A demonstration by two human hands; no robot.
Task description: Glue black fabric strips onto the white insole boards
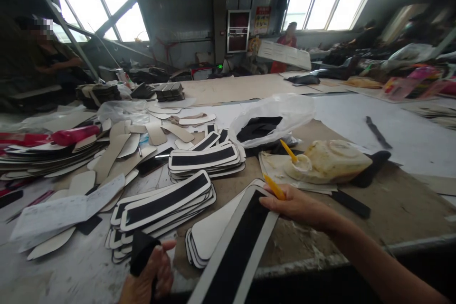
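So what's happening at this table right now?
A person sits at a cluttered worktable. The right hand holds a yellow tool over a long white piece with a black strip. The left hand grips a black scrap. Stacks of similar pieces lie ahead, beside a glue-caked container.

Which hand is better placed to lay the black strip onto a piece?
Left, likely. The left hand already grips the black strip, beside the white piece. The right hand is occupied with a yellow tool.
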